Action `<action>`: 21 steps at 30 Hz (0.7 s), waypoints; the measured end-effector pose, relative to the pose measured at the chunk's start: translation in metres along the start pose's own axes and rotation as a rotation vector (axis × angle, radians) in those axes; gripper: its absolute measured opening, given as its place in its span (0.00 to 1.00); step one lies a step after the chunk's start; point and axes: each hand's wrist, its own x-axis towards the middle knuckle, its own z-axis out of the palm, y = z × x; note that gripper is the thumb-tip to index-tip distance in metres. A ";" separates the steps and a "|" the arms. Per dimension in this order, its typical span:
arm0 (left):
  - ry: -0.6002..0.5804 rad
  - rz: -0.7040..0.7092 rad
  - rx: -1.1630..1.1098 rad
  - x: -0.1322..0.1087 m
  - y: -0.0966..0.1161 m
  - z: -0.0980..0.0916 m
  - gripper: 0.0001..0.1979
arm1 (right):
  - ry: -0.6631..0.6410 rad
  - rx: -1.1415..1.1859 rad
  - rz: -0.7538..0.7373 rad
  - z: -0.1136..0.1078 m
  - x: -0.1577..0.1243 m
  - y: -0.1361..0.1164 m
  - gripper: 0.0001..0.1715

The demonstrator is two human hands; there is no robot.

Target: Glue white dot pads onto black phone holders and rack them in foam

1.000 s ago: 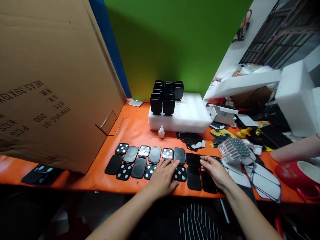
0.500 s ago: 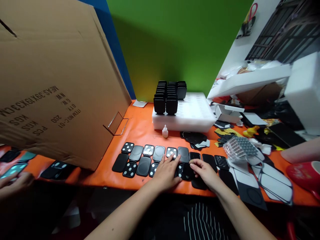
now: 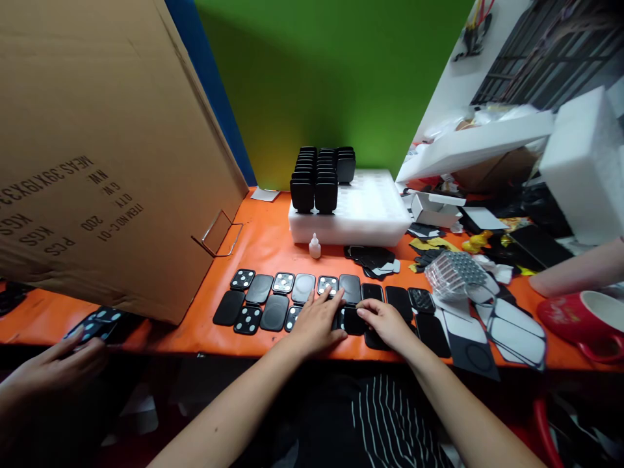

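pinching a black piece (image 3: 351, 321) at the near row (image 3: 274, 313), the right hand (image 3: 384, 323) is narrow; the piece looks light, thin, probably slick, best gripped by edges; the left hand (image 3: 316, 322) lies spread.

**Bare forearms and a striped dark garment**

The person wears a dark, nearly black garment (image 3: 316, 416). Thin white stripes (image 3: 390, 422) cover the garment's right part, wavy and a little uneven, running roughly lengthwise and fanning out toward its near end; its left part looks plain. Left of the garment, the left forearm (image 3: 244, 396) is bare, marked by one small spot (image 3: 216, 429). Right of it, the right forearm (image 3: 453, 396) is bare too. Beyond the garment, the left hand (image 3: 318, 322) and right hand (image 3: 387, 325) are ungloved.
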 end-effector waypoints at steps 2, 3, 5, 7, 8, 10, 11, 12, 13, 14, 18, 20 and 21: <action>0.004 0.003 -0.001 0.000 0.000 0.000 0.47 | 0.010 -0.057 -0.026 0.002 0.000 -0.001 0.15; 0.004 0.005 -0.001 0.000 0.000 0.000 0.47 | 0.020 -0.084 -0.036 0.002 0.000 -0.002 0.14; -0.001 0.010 0.008 0.000 -0.001 0.000 0.46 | 0.038 -0.129 -0.056 0.003 -0.001 -0.004 0.13; -0.008 0.011 0.026 0.000 -0.001 0.000 0.46 | 0.045 -0.151 -0.075 0.003 -0.002 -0.005 0.13; -0.010 0.010 0.037 0.000 -0.001 0.000 0.45 | 0.047 -0.158 -0.083 0.003 -0.002 -0.005 0.13; -0.009 0.012 0.055 0.000 -0.001 0.000 0.45 | 0.044 -0.165 -0.107 0.003 -0.002 -0.005 0.13; -0.007 0.015 0.063 0.000 -0.001 0.000 0.44 | 0.043 -0.168 -0.118 0.003 -0.002 -0.005 0.12; -0.004 0.019 0.069 0.000 -0.001 0.001 0.44 | 0.039 -0.170 -0.127 0.003 -0.002 -0.005 0.12; -0.003 0.024 0.073 0.000 -0.001 0.001 0.44 | 0.034 -0.173 -0.132 0.003 -0.002 -0.005 0.12; -0.002 0.027 0.075 0.000 -0.001 0.002 0.44 | 0.027 -0.176 -0.133 0.003 -0.002 -0.005 0.12; -0.001 0.027 0.081 0.000 -0.002 0.004 0.43 | -0.009 -0.197 -0.144 0.001 -0.003 -0.008 0.12; -0.009 0.025 0.087 0.000 -0.003 0.004 0.42 | -0.017 -0.223 -0.149 0.000 -0.004 -0.010 0.11; -0.015 0.023 0.089 0.000 -0.003 0.004 0.42 | -0.016 -0.241 -0.149 0.000 -0.004 -0.012 0.11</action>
